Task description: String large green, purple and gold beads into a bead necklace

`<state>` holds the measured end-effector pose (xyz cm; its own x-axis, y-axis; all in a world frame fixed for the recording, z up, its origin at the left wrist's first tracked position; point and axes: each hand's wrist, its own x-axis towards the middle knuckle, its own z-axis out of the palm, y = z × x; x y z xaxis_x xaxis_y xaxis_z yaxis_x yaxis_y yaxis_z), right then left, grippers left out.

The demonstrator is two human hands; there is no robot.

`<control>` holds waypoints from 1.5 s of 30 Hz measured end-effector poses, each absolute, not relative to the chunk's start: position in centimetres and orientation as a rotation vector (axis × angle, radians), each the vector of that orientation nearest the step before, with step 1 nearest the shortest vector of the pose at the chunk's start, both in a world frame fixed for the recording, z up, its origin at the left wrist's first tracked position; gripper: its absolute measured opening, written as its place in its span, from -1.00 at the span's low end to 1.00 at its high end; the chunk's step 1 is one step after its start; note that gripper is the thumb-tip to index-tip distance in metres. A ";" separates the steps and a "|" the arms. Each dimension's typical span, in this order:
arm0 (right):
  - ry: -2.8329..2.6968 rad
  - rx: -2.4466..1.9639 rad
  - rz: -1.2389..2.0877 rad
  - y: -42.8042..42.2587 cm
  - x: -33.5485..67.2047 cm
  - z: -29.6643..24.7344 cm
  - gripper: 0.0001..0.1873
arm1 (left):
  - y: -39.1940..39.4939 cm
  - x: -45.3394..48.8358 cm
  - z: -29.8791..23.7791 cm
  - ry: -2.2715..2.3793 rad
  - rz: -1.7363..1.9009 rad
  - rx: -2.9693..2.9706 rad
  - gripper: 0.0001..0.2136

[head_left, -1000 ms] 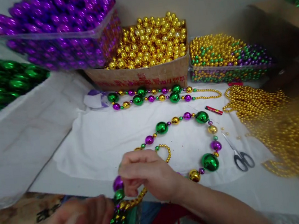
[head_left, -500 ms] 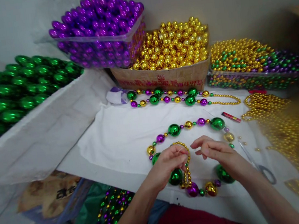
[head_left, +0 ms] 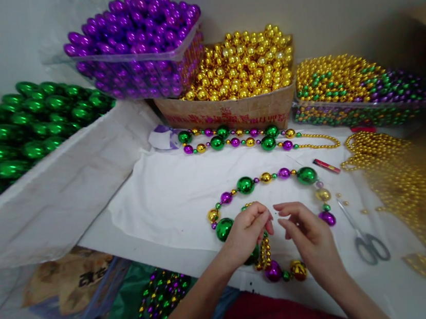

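My left hand is closed in a pinch over the bead necklace, a loop of large green, purple and gold beads on the white cloth. What its fingertips hold is hidden. A strand of small gold beads hangs below this hand, and part of it shows above the knuckles. Just to the right, my right hand is open, its thumb and curved fingers apart, fingertips facing the left ones across a small gap. It covers the lower right part of the necklace.
Scissors and a red tube lie to the right, near gold bead strands. Another bead necklace lies behind. Along the back stand a purple-bead tub, a gold-bead carton and a mixed-bead tub. Green beads fill a left box.
My right hand has drawn down and left, its fingers still apart, uncovering the scissors' handles and a purple bead. The left hand has shifted slightly and turned, hiding more of the gold strand.
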<state>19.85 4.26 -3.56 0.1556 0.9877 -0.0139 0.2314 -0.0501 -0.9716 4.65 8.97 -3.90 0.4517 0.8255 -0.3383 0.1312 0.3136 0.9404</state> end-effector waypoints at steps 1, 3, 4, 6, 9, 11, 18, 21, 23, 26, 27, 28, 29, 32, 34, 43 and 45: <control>-1.207 -1.441 1.134 4.1 19.4 -4.0 -0.89 | 8.9 4.7 -4.0 1.023 0.597 1.203 -0.78; -1.119 -1.413 1.298 4.1 18.7 -4.9 -0.87 | 8.8 4.8 -4.1 1.029 0.624 1.257 -0.78; -1.095 -1.418 1.325 4.2 18.5 -5.3 -0.86 | 8.7 4.8 -4.3 1.035 0.634 1.288 -0.79; -1.107 -1.432 1.312 4.4 18.3 -5.8 -0.87 | 8.7 4.8 -4.5 1.052 0.643 1.346 -0.80; -1.207 -1.460 1.138 4.6 18.6 -5.8 -0.91 | 8.7 4.9 -4.5 1.086 0.639 1.405 -0.82; -1.262 -1.462 0.985 4.7 18.8 -5.6 -0.87 | 8.8 5.0 -4.3 1.087 0.641 1.418 -0.83; -1.230 -1.474 1.150 4.9 19.0 -5.9 -0.87 | 9.0 5.2 -4.0 1.056 0.625 1.479 -0.86; -1.266 -1.484 1.052 4.8 18.9 -6.3 -0.95 | 9.2 5.3 -4.0 1.068 0.623 1.502 -0.88; -1.319 -1.490 0.927 4.6 18.8 -6.4 -0.90 | 9.2 5.4 -3.9 1.094 0.617 1.512 -0.91; -1.407 -1.518 0.752 4.4 18.9 -6.2 -0.87 | 9.2 5.6 -3.9 1.107 0.599 1.503 -0.86; -1.439 -1.522 0.706 4.4 18.9 -6.2 -0.87 | 9.2 5.6 -4.0 1.096 0.592 1.496 -0.79; -1.471 -1.520 0.667 4.4 19.0 -6.2 -0.86 | 9.1 5.6 -4.1 1.081 0.588 1.486 -0.71; -1.501 -1.517 0.636 4.4 19.2 -6.2 -0.85 | 9.0 5.6 -4.2 1.069 0.587 1.473 -0.63; -1.568 -1.503 0.583 4.3 19.5 -6.7 -0.81 | 8.7 5.8 -4.9 1.066 0.604 1.422 -0.41; -1.594 -1.498 0.576 4.2 19.5 -7.1 -0.79 | 8.5 6.0 -5.4 1.086 0.624 1.402 -0.35; -0.854 -1.353 1.408 4.1 20.3 -7.2 -0.86 | 7.9 6.3 -4.9 1.101 0.745 1.581 -0.39; -0.618 -1.219 1.708 4.1 20.8 -7.1 -0.79 | 7.9 6.4 -4.7 1.040 0.774 1.627 -0.47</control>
